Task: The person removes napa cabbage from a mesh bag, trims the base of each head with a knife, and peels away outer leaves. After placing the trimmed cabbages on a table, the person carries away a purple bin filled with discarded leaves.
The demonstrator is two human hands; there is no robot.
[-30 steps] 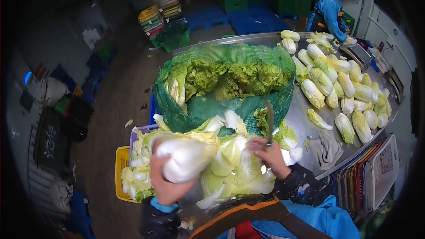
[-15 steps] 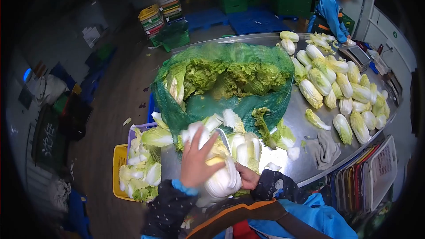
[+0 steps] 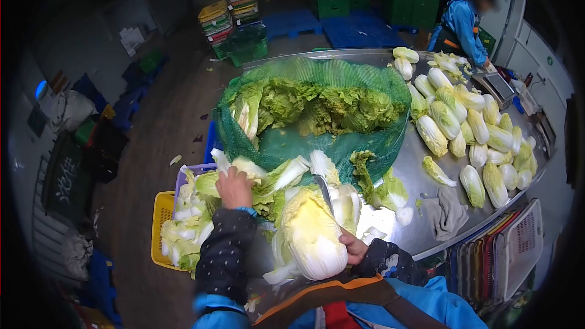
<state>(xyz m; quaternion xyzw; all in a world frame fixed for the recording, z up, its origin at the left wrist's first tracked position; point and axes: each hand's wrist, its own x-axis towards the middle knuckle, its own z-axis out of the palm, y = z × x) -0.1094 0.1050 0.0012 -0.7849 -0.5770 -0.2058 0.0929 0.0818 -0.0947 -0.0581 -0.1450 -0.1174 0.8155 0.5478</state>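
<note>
Looks like bare metal at the bench [image 3: 414, 164], smooth with a dull sheen. Reads as coarse green plastic netting at the sack [image 3: 286, 146]. Shines waxy and smooth on the cabbage [image 3: 311, 237], crinkled at leaf edges. Shows dull grey metal in the knife [image 3: 323, 187], matt crumpled cloth in the rag [image 3: 448, 210], hard plastic in the yellow crate [image 3: 159, 213].

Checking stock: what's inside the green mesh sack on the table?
Leafy cabbages fill the green mesh sack, tops showing at its open mouth. Deeper layers are hidden beneath them.
</note>
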